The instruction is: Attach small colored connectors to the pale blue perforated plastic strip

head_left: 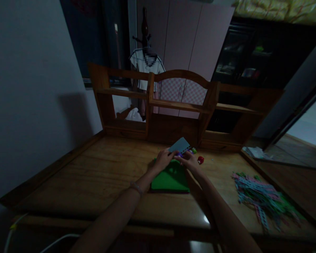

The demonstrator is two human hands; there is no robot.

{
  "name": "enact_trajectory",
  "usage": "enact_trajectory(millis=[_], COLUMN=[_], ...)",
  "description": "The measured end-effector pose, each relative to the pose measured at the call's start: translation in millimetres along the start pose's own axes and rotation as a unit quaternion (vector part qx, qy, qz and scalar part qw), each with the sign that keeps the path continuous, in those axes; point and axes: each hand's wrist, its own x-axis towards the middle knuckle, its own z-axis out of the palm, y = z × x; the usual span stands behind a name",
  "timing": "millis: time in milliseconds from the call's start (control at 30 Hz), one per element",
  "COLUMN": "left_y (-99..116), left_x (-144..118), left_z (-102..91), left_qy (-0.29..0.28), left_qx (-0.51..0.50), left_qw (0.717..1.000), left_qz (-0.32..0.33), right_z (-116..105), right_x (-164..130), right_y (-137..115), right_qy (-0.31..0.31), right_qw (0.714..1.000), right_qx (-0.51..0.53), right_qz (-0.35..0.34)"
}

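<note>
My left hand [164, 159] and my right hand [190, 163] meet over the upper edge of a stack of green sheets [170, 180]. The fingers of both hands are closed about a small purple piece [179, 154], whose exact kind I cannot make out. Just beyond them lies a pale blue sheet [180, 144] with a row of dark marks along one edge. Beside my right fingers is a small green figure with round eyes [194, 150]. Farther right rests a small red piece [200, 160]. My fingertips partly hide the purple piece.
The wooden desk [107, 175] has a raised shelf unit [179, 102] along its back. On the right lies a tangled heap of coloured strips [260, 195], pink, blue and green. A white cable [60, 239] runs at the lower left. A shirt [144, 66] hangs behind.
</note>
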Motion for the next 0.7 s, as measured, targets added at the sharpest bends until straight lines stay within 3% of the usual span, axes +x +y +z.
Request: enact_trajectory(millis=[367, 700], left_y=[1.6, 0.6], left_x=[-0.4, -0.7], left_z=[-1.4, 2.6], left_qy=[-0.014, -0.004], left_qx=[-0.007, 0.02], left_qw=[1.0, 1.0], left_qz=[-0.012, 0.023], right_z=[-0.7, -0.5], right_x=[-1.9, -0.8], right_y=[-3.4, 4.0], right_qy=[-0.003, 0.041], right_qw=[1.0, 0.999], right_qx=[0.006, 0.003], right_qz=[0.017, 0.018])
